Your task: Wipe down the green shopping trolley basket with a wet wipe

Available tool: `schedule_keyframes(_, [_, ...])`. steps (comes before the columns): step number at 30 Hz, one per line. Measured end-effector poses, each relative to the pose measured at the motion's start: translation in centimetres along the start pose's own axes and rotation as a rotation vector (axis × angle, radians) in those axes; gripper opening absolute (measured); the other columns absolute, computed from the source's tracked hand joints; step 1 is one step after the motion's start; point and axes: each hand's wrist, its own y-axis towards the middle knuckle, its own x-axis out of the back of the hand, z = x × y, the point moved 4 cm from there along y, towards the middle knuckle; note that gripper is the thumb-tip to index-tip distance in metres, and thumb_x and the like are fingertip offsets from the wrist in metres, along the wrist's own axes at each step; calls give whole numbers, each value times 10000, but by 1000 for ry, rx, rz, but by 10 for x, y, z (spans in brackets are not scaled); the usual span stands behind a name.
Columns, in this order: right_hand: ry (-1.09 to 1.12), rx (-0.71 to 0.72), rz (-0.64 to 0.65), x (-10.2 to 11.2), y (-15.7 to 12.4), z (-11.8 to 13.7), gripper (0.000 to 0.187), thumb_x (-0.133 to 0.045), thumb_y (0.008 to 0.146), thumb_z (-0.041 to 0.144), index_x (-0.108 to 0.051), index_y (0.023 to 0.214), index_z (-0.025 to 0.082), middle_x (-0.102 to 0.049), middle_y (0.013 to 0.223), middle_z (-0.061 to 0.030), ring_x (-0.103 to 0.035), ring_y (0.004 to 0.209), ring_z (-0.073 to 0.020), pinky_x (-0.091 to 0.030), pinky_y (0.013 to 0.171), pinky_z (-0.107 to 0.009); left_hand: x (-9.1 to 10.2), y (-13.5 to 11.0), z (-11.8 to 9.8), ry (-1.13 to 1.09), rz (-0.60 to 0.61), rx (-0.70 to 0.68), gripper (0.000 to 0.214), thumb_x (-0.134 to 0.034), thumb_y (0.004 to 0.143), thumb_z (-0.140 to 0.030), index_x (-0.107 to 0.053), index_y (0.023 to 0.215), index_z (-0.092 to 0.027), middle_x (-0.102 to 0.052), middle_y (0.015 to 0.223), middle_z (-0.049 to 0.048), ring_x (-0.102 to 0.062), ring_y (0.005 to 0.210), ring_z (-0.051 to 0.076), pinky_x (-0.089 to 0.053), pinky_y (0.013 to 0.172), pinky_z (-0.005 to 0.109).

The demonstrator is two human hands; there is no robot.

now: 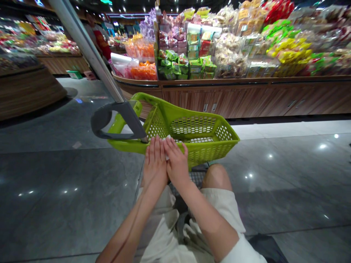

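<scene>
My left hand (155,160) and my right hand (177,162) lie side by side, fingers up, against the near rim of a lime-green plastic shopping basket (197,128). A small white scrap (166,155) shows between them, mostly hidden, and I cannot tell what it is or whether they grip it. A grey pole with a looped grey handle (115,118) rests its lower end at the basket's left rim, just left of my left hand. A bare knee (216,177) and white shorts (189,223) lie below my hands.
A long wood-fronted counter (246,98) piled with bagged snacks runs ahead, beyond a strip of polished grey floor (287,171). Another wooden display (24,91) stands at left. A person in a red apron (101,42) stands behind the pole. Wire cart mesh (196,178) lies under the basket.
</scene>
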Motion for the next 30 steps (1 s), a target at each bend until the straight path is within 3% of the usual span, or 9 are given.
schedule_keyframes(2, [10, 28, 1, -1, 2, 6, 717, -352, 793, 1, -432, 1468, 231, -460, 1549, -34, -313, 1482, -100, -36, 1223, -407, 2, 0, 2, 5, 8, 2, 681, -362, 944, -110, -103, 1569, -32, -219, 1631, 223, -91, 1539, 292, -240, 1237, 508])
schedule_keyframes(4, [-17, 32, 4, 2, -4, -12, 749, -349, 778, -14, -418, 1475, 251, -464, 1546, -26, -318, 1481, -105, -10, 1221, -434, 3, -1, 4, 7, 24, 3, 692, -389, 944, -137, -110, 1567, -23, -201, 1639, 215, -96, 1542, 296, -230, 1240, 505])
schedule_keyframes(10, [-216, -171, -101, 35, -39, -124, 775, -378, 746, -14, -443, 1461, 279, -522, 1503, -28, -370, 1461, -161, -47, 1212, -499, 2, 1, 13, -6, 26, 22, 735, -429, 939, -181, -84, 1568, -21, -174, 1649, 203, -96, 1546, 300, -212, 1242, 510])
schedule_keyframes(13, [-280, -221, -124, 47, -47, -155, 751, -397, 749, 3, -474, 1439, 290, -530, 1496, -37, -388, 1452, -180, -65, 1207, -515, 0, 6, 19, -22, 14, 50, 747, -444, 927, -184, -97, 1565, -12, -185, 1645, 215, -92, 1545, 310, -207, 1241, 517])
schedule_keyframes(17, [-280, -212, -134, 43, -44, -159, 730, -390, 772, 9, -464, 1444, 285, -529, 1497, -40, -387, 1452, -176, -59, 1209, -514, -1, 13, 23, -66, -38, 135, 758, -464, 921, -210, -113, 1561, -7, -175, 1639, 244, -70, 1544, 339, -207, 1226, 567])
schedule_keyframes(19, [-263, -214, -151, 36, -40, -154, 738, -389, 773, 7, -451, 1453, 288, -534, 1492, -39, -386, 1452, -174, -54, 1211, -513, -5, 16, 13, -94, -52, 156, 754, -460, 927, -218, -111, 1561, -9, -154, 1644, 246, -53, 1544, 347, -212, 1219, 582])
schedule_keyframes(25, [-249, -197, -109, 20, -31, -137, 758, -397, 763, -6, -436, 1460, 288, -537, 1490, -48, -385, 1452, -177, -72, 1200, -522, -40, 28, -57, -234, 102, -183, 723, -405, 912, -145, -117, 1571, -69, -214, 1652, 164, -92, 1548, 258, -259, 1228, 475])
schedule_keyframes(30, [-272, -99, -15, 29, -33, -146, 758, -408, 755, -18, -451, 1455, 270, -531, 1493, -61, -384, 1451, -175, -51, 1197, -518, -70, 37, -66, -205, 184, -213, 725, -412, 858, -101, -195, 1545, -23, -272, 1622, 205, -149, 1538, 250, -256, 1231, 455])
